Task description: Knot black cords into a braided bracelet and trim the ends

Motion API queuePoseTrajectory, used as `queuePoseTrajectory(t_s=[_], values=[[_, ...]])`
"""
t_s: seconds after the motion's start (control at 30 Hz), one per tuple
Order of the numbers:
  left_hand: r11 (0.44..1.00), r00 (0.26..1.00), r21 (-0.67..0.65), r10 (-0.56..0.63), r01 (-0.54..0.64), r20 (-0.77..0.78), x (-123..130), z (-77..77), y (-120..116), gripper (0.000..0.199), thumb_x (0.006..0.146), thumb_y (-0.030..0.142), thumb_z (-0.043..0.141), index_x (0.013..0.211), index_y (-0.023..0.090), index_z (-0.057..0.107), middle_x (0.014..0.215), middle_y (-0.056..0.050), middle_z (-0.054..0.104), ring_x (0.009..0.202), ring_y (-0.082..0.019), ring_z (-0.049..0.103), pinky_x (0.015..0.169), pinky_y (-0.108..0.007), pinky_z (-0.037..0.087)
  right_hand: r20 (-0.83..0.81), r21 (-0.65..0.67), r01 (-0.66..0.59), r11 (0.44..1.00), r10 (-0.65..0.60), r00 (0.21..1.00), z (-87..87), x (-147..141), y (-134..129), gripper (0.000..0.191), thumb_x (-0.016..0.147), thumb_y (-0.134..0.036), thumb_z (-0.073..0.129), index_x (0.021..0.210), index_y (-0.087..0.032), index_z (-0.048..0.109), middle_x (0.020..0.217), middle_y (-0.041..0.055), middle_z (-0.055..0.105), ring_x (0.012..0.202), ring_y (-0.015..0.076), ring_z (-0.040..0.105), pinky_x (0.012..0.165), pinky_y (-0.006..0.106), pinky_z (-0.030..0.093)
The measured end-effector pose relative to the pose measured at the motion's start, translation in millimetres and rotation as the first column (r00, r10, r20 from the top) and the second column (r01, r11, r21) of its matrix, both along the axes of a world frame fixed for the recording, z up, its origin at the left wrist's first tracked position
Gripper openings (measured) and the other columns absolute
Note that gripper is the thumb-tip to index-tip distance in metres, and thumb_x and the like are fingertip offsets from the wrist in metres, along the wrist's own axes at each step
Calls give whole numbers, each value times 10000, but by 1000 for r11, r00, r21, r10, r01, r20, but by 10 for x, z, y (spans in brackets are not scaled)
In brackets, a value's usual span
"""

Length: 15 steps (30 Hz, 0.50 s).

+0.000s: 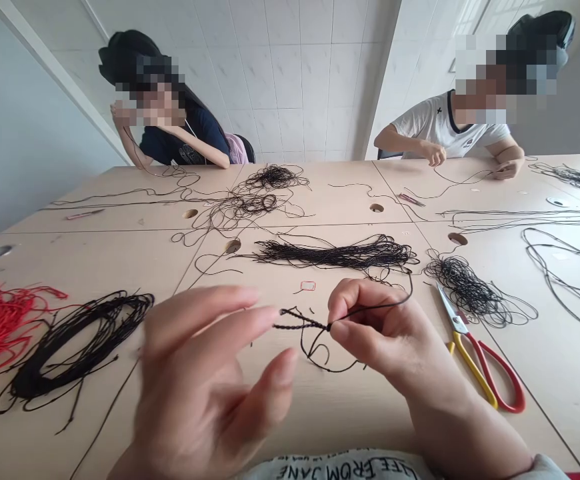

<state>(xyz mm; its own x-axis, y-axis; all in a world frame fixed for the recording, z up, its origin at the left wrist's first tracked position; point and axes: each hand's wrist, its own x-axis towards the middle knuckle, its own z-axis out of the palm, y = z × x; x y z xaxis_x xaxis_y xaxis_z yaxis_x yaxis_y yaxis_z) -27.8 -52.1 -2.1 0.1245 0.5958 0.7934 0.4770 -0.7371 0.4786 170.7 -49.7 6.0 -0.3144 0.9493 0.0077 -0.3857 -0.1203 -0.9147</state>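
Pinching a black braided cord (300,326) where the braid meets a smooth single strand, the right hand (385,333) is closed on it between thumb and index finger, other fingers curled behind. Smooth strand rises to the right from the pinch and curves over the back of the hand; a slack loop (323,363) hangs below the braid, over the table. Left hand (205,380) open, fingers spread and slightly curved, holding nothing visibly; its fingertips (267,316) lie just beside the braid's free end, contact unclear. Cord held above the light wood table (350,413), between both hands.

Right of the right hand: scissors (480,373) with red and yellow handles, blades pointing away, near a tangled pile of black cord (470,293). Straight ahead: a long bundle of black braided cords (330,253), with a small red-outlined tag (308,285) just in front of it. Left of the left hand: a coil of black cord (75,347), beside a heap of red thread (0,327).

Farther across the table: more black tangles (250,203). Two co-workers sit opposite. One in a white T-shirt (440,127) has a hand on a black strand (470,175); the other, in a dark top (185,137), has a hand raised and touches no cord visibly.
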Motion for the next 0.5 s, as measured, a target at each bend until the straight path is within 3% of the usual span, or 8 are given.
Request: queuePoseTrajectory(t_s=[0.03,0.13,0.27,0.37,0.43,0.5], values=[[998,988,41,-38,45,-147,16,50,38,418,817,133,744,1206,269,671,1190,-18,661,1105,-216,581,1021,-357,487,10,5,-9,1000,8,1000,10,-5,-8,183,746,-106,802,771,-170,632,613,-47,551,498,45,390,441,138,355],[984,952,-98,-169,148,-256,99,171,116,207,891,63,629,1007,232,657,1060,7,690,1070,-155,598,1005,-283,472,48,54,6,998,-8,999,36,-18,-19,193,741,-39,764,766,-161,616,625,-55,548,511,39,415,467,134,382],[968,949,-167,-222,187,-223,156,187,108,157,900,84,636,941,235,641,968,25,688,1009,-145,593,936,-271,478,158,229,78,970,-116,981,49,-24,-32,156,784,-40,701,770,-162,605,643,-61,536,530,36,447,477,126,386],[943,954,-235,-271,236,-130,155,149,96,169,899,78,629,916,246,632,916,41,683,961,-143,585,896,-278,469,271,455,137,880,-283,920,47,-19,-39,126,811,-47,665,773,-159,620,690,-44,567,565,36,488,493,121,396],[880,937,-347,-348,324,-7,151,125,124,177,911,82,612,886,257,631,875,49,670,913,-139,582,847,-274,468,302,579,141,803,-372,878,40,-15,-35,133,803,-30,661,778,-158,636,723,-32,597,597,39,519,522,121,416],[740,884,-492,-434,459,173,147,102,179,175,925,115,605,833,258,645,821,47,645,844,-137,571,790,-272,467,304,628,128,767,-394,867,30,-11,-23,137,796,-26,669,785,-161,646,734,-26,614,616,43,540,540,123,430]])
